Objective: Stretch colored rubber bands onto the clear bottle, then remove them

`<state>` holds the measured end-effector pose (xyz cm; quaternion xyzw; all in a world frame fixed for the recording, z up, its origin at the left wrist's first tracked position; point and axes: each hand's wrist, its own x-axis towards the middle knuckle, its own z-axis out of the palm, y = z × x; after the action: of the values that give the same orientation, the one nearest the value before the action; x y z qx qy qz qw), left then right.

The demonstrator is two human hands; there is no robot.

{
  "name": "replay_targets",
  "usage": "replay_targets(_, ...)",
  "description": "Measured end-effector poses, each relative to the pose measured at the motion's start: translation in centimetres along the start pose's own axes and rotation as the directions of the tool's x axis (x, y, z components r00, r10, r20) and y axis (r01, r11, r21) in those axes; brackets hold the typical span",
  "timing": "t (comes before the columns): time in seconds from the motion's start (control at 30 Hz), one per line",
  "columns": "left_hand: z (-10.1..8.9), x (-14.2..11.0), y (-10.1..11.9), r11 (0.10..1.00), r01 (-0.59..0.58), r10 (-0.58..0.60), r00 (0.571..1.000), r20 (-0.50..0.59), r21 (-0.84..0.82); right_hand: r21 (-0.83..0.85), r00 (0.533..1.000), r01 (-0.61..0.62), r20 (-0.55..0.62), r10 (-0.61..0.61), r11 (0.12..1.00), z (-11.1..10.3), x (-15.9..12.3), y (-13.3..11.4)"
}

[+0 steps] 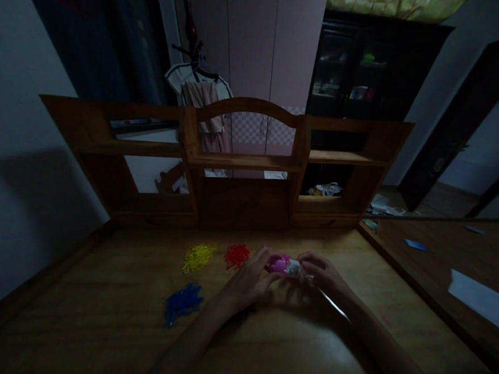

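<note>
Over the desk, both hands meet at a small pink object (279, 264) with a white label carrying a dark printed pattern. It resembles a small container, but the dim light hides its exact kind. My left hand (252, 278) is closed around its left end, thumb below and fingers above. At the labelled right end, my right hand (324, 272) has its fingers bent in a pinch. A thin bright strip (332, 305) shows beside the right wrist; I cannot tell whether it is held. Left of the hands lie piles of red pieces (236, 256), yellow pieces (198, 258) and blue pieces (183, 303).
A wooden shelf unit (241, 163) stands along the back of the desk (261, 354). A wall (31, 185) borders the left side. On a lower brown surface at right lie a white sheet (492, 307) and a blue packet (415, 245).
</note>
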<state>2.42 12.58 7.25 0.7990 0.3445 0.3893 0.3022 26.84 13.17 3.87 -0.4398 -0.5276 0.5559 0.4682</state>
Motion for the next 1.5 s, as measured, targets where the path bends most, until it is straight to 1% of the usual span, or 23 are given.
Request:
replay_targets(0.07, 0.0, 0.0, -0.3, 0.994, 0.11, -0.111, 0.994, -0.02, -0.025, 0.004, 1.0, -0.004, -0.002, 0.004, 1.0, 0.0, 0.0, 0.0)
replay_targets(0.13, -0.1, 0.1, -0.4, 0.987, 0.154, -0.156, 0.986, -0.053, -0.053, 0.028, 0.999, -0.031, 0.021, 0.03, 0.999, 0.2, 0.0, -0.1)
replay_targets(0.17, -0.1, 0.1, -0.4, 0.988, 0.137, -0.141, 0.988, -0.07, -0.066, 0.047, 0.999, -0.043, 0.03, 0.041, 0.998, 0.2, -0.1, -0.1)
replay_targets(0.23, 0.0, 0.2, -0.4, 0.996, 0.042, -0.049, 0.995, -0.086, -0.081, 0.074, 0.998, -0.056, 0.04, 0.053, 0.996, 0.3, -0.1, -0.2)
replay_targets(0.3, 0.3, 0.3, -0.6, 0.996, -0.056, 0.051, 0.996, -0.074, -0.067, 0.087, 0.998, -0.058, 0.037, 0.055, 0.995, 0.3, -0.2, -0.2)
replay_targets(0.33, 0.5, 0.3, -0.7, 0.996, -0.071, 0.068, 0.996, -0.061, -0.051, 0.091, 0.998, -0.058, 0.032, 0.056, 0.994, 0.3, -0.2, -0.2)
replay_targets(0.37, 0.6, 0.4, -0.9, 0.998, -0.053, 0.052, 0.998, -0.043, -0.034, 0.094, 0.998, -0.06, 0.029, 0.058, 0.994, 0.3, -0.2, -0.3)
replay_targets(0.43, 0.7, 0.4, -1.4, 0.999, 0.047, -0.047, 0.999, -0.021, -0.004, 0.098, 0.997, -0.069, 0.03, 0.067, 0.993, 0.4, -0.3, -0.3)
replay_targets(0.5, 0.6, 0.4, -1.8, 0.99, 0.142, -0.142, 0.989, -0.037, 0.009, 0.096, 0.997, -0.069, 0.04, 0.066, 0.993, 0.4, -0.3, -0.3)
replay_targets(0.53, 0.6, 0.4, -1.9, 0.987, 0.163, -0.162, 0.985, -0.058, 0.001, 0.095, 0.997, -0.064, 0.046, 0.059, 0.993, 0.4, -0.3, -0.2)
replay_targets(0.63, 0.6, 0.5, -2.2, 0.99, 0.107, -0.114, 0.99, -0.085, -0.087, 0.107, 0.998, -0.045, 0.04, 0.04, 0.993, 0.4, -0.2, 0.1)
replay_targets(0.73, 0.9, 0.7, -2.4, 0.985, 0.017, -0.027, 0.998, -0.057, -0.172, 0.102, 0.998, -0.054, -0.011, 0.056, 0.993, 0.1, 0.1, 0.6)
replay_targets(0.8, 1.2, 0.8, -2.7, 0.983, 0.02, -0.032, 0.998, -0.063, -0.184, 0.078, 0.997, -0.061, -0.044, 0.065, 0.995, -0.1, 0.3, 0.9)
replay_targets(0.9, 1.4, 0.9, -3.4, 0.968, 0.092, -0.109, 0.992, -0.063, -0.233, 0.02, 0.997, -0.03, -0.068, 0.032, 0.999, 0.1, 0.4, 0.9)
replay_targets(0.97, 1.5, 1.1, -4.0, 0.94, 0.173, -0.198, 0.978, -0.06, -0.293, -0.001, 0.998, -0.003, -0.064, 0.003, 1.0, 0.4, 0.2, 0.4)
replay_targets(1.03, 1.7, 1.5, -4.6, 0.898, 0.275, -0.319, 0.945, -0.078, -0.344, 0.007, 0.999, 0.006, -0.044, -0.005, 1.0, 0.7, -0.1, -0.1)
replay_targets(1.13, 1.9, 2.4, -4.9, 0.83, 0.415, -0.477, 0.875, -0.086, -0.373, 0.007, 0.999, 0.017, -0.038, -0.016, 1.0, 0.8, -0.4, -0.7)
replay_targets(1.2, 1.7, 3.1, -4.5, 0.799, 0.471, -0.528, 0.847, -0.061, -0.373, 0.002, 0.998, 0.037, -0.054, -0.036, 0.999, 0.6, -0.5, -0.8)
replay_targets(1.27, 1.3, 3.8, -3.8, 0.778, 0.508, -0.552, 0.834, -0.016, -0.37, 0.018, 0.997, 0.052, -0.063, -0.05, 0.999, 0.3, -0.4, -0.7)
replay_targets(1.33, 0.9, 4.3, -3.1, 0.765, 0.524, -0.541, 0.838, 0.069, -0.375, 0.056, 0.997, 0.059, -0.055, -0.056, 0.997, 0.0, -0.2, -0.4)
replay_targets(1.37, 0.7, 4.6, -2.9, 0.771, 0.511, -0.509, 0.853, 0.115, -0.38, 0.079, 0.997, 0.058, -0.055, -0.054, 0.995, -0.1, -0.1, -0.2)
replay_targets(1.43, 0.5, 5.0, -2.7, 0.812, 0.435, -0.396, 0.9, 0.179, -0.389, 0.119, 0.996, 0.057, -0.07, -0.048, 0.991, -0.1, 0.2, 0.1)
replay_targets(1.5, 0.6, 5.4, -2.9, 0.857, 0.341, -0.281, 0.938, 0.205, -0.387, 0.136, 0.993, 0.064, -0.104, -0.05, 0.989, -0.2, 0.6, 0.5)
